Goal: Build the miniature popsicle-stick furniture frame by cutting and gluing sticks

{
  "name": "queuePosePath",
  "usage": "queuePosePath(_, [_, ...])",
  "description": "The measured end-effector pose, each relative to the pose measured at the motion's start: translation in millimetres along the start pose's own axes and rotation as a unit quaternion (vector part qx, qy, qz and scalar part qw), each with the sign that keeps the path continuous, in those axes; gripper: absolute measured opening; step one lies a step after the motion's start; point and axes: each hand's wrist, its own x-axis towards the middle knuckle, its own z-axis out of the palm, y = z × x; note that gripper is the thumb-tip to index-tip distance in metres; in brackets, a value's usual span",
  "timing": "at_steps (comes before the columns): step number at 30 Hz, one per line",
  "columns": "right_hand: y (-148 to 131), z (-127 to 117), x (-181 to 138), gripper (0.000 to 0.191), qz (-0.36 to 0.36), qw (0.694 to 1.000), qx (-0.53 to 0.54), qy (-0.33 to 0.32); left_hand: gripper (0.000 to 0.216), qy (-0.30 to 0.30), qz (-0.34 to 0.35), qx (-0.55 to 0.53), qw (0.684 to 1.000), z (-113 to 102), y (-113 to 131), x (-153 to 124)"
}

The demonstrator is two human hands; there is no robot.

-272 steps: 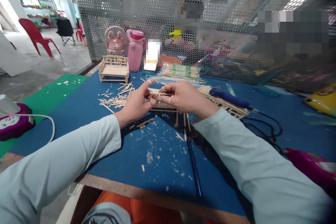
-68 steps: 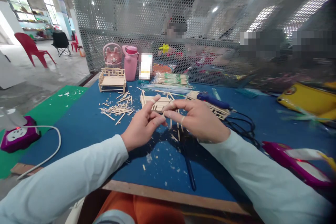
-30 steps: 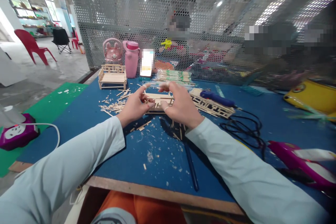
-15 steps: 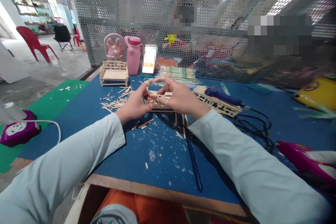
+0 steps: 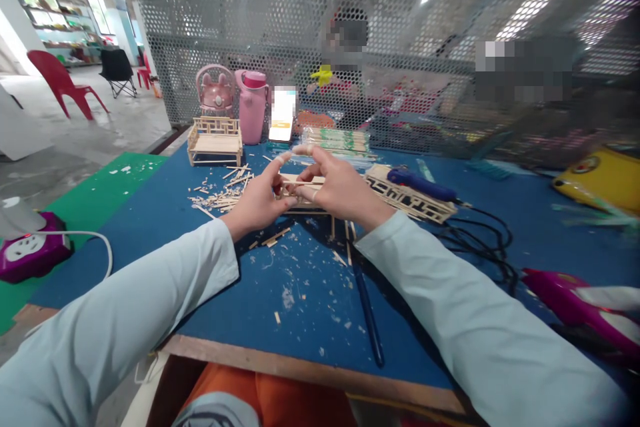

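Grip: I had the fingers of the left hand (image 5: 257, 202) and the right hand (image 5: 345, 190) curled in around a small stick frame (image 5: 311, 207), fingertips nearly meeting. I could not tell whether either was pinching a stick; the fingers hid the contact. The frame sat mid-table, directly beneath both hands.

Surroundings, by size: a perforated metal screen (image 5: 240, 20) stood behind the blue table (image 5: 220, 310). A stick lattice panel (image 5: 413, 205) lay to the right of the hands, a blue glue gun along its far edge. At the far left I noted a miniature wooden bench (image 5: 215, 145), upright, just in front of a pink bottle (image 5: 251, 110). A dark blue rod (image 5: 369, 317) pointed toward the near edge. Smallest: stick offcuts (image 5: 225, 199), heaped beside the left hand.
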Motion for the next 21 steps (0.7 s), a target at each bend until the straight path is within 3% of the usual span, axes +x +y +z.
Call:
queuePosePath(5, [0.1,0.5,-0.8,0.053,0.000,1.000,0.012,0.002,0.073,0.006,-0.001,0.075,0.997,0.7,0.4,0.4])
queuePosePath(21, [0.4,-0.3,-0.7,0.050,-0.020,1.000,-0.018,-0.002,0.068,0.024,-0.002,0.122,0.992,2.8,6.5,-1.2])
